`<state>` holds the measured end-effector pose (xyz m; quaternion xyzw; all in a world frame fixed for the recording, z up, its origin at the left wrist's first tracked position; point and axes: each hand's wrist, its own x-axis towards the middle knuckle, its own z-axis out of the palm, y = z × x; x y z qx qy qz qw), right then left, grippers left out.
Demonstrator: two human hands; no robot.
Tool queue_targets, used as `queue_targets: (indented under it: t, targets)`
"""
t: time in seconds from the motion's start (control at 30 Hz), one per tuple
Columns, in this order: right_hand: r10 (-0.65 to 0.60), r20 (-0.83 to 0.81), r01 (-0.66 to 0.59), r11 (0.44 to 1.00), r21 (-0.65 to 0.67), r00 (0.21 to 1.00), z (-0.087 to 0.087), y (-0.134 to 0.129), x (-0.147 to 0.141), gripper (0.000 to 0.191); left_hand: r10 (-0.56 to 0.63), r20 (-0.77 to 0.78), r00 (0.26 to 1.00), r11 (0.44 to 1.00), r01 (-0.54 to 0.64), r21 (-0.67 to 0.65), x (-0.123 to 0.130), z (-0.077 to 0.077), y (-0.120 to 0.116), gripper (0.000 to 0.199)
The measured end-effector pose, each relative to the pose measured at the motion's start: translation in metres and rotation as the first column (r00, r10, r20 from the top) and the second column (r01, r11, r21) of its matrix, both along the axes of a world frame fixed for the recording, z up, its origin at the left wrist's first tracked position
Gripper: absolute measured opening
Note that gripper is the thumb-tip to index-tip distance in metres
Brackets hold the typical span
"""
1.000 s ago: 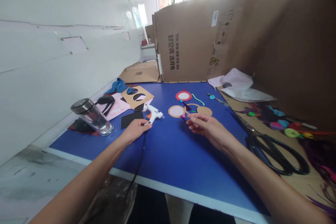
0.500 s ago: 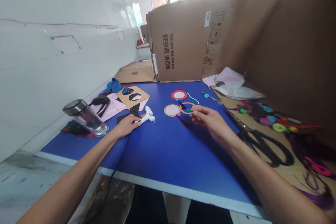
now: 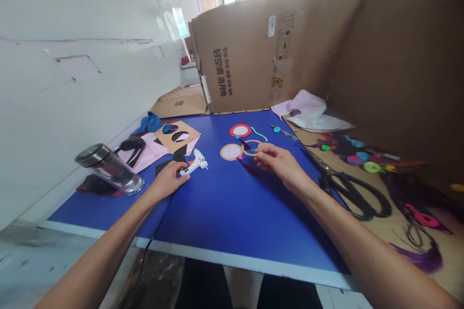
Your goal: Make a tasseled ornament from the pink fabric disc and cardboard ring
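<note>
On the blue table, my left hand (image 3: 169, 178) is at the handle end of a white hot glue gun (image 3: 195, 161), its thumb and fingers apart around it. The gun lies on its side. My right hand (image 3: 277, 161) is closed in a pinch on a small green strip (image 3: 254, 150), mostly hidden by the fingertips. This hand is over a tan cardboard ring (image 3: 248, 153). Touching the ring is a tan-rimmed disc (image 3: 231, 152) with a pale centre. A pink bead (image 3: 239, 158) with a dark red tassel (image 3: 249, 169) lies just below.
Behind is a red-rimmed disc (image 3: 240, 130) beside a green curved strip (image 3: 260, 133). A glass bottle (image 3: 112, 169) stands left, near cut cardboard (image 3: 177, 136). Large black-handled scissors (image 3: 357, 193), beads and tassels lie right. A tall cardboard box (image 3: 250, 53) walls the back.
The view has shifted slightly. My left thumb and fingers have loosened and spread from the glue gun's handle. The right hand keeps its pinch over the ring.
</note>
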<state>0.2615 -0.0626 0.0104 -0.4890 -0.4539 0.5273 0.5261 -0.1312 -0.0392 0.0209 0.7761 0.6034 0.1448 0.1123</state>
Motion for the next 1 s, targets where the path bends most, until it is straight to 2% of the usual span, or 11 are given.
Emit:
queue_targets:
  t: [0.1,0.17,0.23,0.3,0.37,0.47,0.53,0.63,0.77,1.0]
  targets:
    - [-0.003,0.026,0.002,1.000,0.025,1.000,-0.001,0.001,-0.001,0.032,0.040,-0.041,0.998,0.998,-0.038,0.052,0.008,0.005,-0.006,0.047]
    - [-0.009,0.046,0.007,0.999,0.040,0.999,-0.002,0.003,-0.001,0.029,0.040,-0.066,0.997,0.987,-0.029,0.158,0.023,0.011,-0.013,0.041]
    - [-0.014,0.053,0.011,0.999,0.047,0.999,-0.004,0.004,-0.002,0.025,-0.049,-0.053,0.997,0.963,0.061,0.262,0.047,0.015,-0.021,0.032]
    - [-0.010,0.055,0.007,0.999,0.049,0.998,-0.006,0.005,-0.002,0.023,-0.198,-0.032,0.980,0.944,0.199,0.263,0.076,0.017,-0.026,0.015]
    - [-0.009,0.068,0.005,0.998,0.063,0.998,-0.008,0.006,-0.002,0.022,-0.324,-0.068,0.944,0.924,0.331,0.193,0.103,0.015,-0.026,0.024]
    - [-0.028,0.122,0.015,0.994,0.108,0.992,-0.011,0.007,-0.001,0.017,-0.433,-0.183,0.883,0.880,0.458,0.128,0.131,0.008,-0.015,0.031]
    - [-0.043,0.173,0.019,0.990,0.136,0.984,-0.013,0.008,-0.001,0.015,-0.450,-0.244,0.859,0.870,0.484,0.097,0.139,0.002,-0.005,0.033]
    - [-0.044,0.232,0.009,0.989,0.149,0.972,-0.017,0.010,-0.001,0.017,-0.430,-0.272,0.861,0.880,0.467,0.090,0.145,-0.003,0.006,0.029]
    - [-0.037,0.232,0.002,0.989,0.149,0.972,-0.023,0.014,-0.002,0.020,-0.433,-0.287,0.855,0.880,0.469,0.072,0.151,-0.006,0.012,0.021]
    - [-0.031,0.210,0.007,0.994,0.113,0.977,-0.027,0.015,-0.003,0.020,-0.435,-0.342,0.833,0.877,0.478,0.049,0.156,-0.009,0.014,0.031]
